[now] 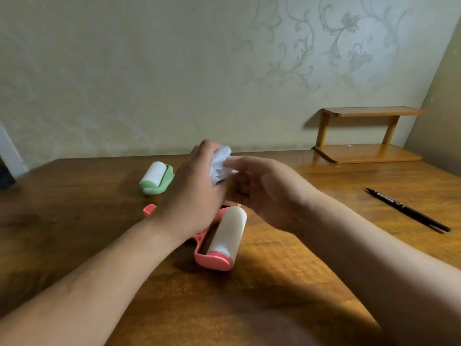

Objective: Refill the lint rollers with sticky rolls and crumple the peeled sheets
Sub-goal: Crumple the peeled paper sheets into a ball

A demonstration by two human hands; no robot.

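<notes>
Head view: a white peeled sheet [220,164] is held above the wooden table [287,270], pressed between both hands near the far middle of the tabletop. The left hand [192,193] is curled around the sheet from the left, its fingers closed over the paper; the right hand [264,188] meets it from the right, fingertips pinched against the creased wad. The sheet is already folded and wrinkled but not yet balled tight, so the crumpling step is judged to be in progress. Two lint rollers lie on the table. The pink lint roller [219,243] rests just below the hands with a white sticky roll [228,231] seated on it; the green lint roller [157,181] lies to the left, also carrying a white roll. Both refills therefore appear to be done, and what remains is judged to be finishing the crumple and setting the wad down. No spare rolls and no other peeled sheets are seen. A black pen [406,209] lies well apart to the right, and a small wooden shelf [361,132] stands at the far right against the wall. The pink roller's handle is largely covered by the left wrist, and only a pink tip shows beside it. The right hand's inner fingers are blurred, so their exact hold cannot be made out with certainty.
</notes>
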